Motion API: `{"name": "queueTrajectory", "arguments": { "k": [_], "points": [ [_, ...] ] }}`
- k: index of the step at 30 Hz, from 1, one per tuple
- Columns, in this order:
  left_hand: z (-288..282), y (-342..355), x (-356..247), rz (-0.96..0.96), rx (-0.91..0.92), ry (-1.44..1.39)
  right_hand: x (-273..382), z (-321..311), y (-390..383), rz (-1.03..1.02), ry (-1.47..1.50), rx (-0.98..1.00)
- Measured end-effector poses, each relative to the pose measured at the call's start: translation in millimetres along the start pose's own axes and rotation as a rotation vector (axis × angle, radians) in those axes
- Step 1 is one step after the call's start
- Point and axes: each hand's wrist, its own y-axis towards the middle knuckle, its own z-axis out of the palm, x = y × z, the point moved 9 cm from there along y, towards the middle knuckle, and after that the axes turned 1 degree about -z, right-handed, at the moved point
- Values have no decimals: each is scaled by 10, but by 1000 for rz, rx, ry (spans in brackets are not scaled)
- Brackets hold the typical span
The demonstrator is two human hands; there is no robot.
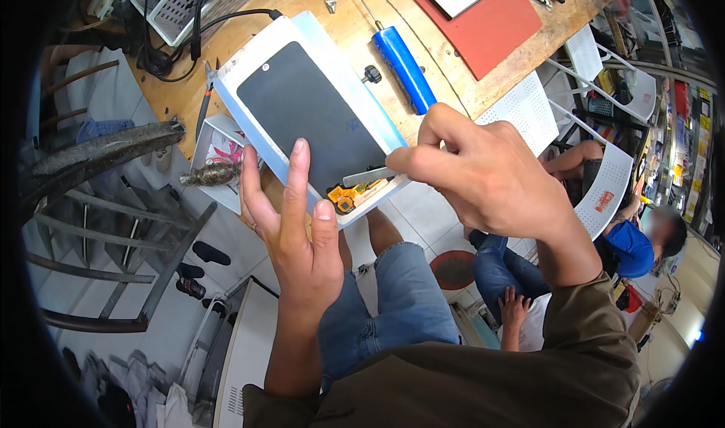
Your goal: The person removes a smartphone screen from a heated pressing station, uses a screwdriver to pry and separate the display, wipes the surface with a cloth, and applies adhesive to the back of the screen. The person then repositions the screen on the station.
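Note:
A dark phone screen (306, 115) lies on a white flat device with light-blue edges (234, 62), and a black cable meets its far corner. At the screen's near end sits an orange flex cable (346, 198) with small parts on it. My right hand (491, 175) grips a thin metal blade (367, 176), its tip over the flex cable and the screen's lower edge. My left hand (296, 239) has its fingers spread, with fingertips at the screen's near left part; whether they press on it I cannot tell.
On the wooden table (343, 39) lie a blue-handled tool with a thin spike (405, 69), a black knob (371, 74), pliers (204, 100) and a red mat (483, 32). A white basket (175, 9) with cables stands far left. Another person in blue (633, 248) sits at right.

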Motion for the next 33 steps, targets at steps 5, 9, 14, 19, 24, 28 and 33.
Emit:
{"name": "queueTrajectory", "arguments": {
  "k": [5,9,14,19,24,28,33],
  "points": [
    [15,-5,-18,0,-10,19,67,0,52,-121,-65,-14],
    [33,-16,-29,-1,-9,42,56,1,78,-203,-52,-86],
    [68,-6,-19,8,-12,4,10,16,102,-225,14,-150],
    [59,3,-15,12,-66,-86,19,-9,95,-238,29,-161],
    [72,-13,-34,-10,-3,22,20,-51,107,-242,32,-170],
    [66,-4,-26,-22,-24,-38,21,-40,134,-255,46,-151],
    [82,-1,-11,-23,-33,-78,29,-39,145,-237,66,-167]
  ]
}}
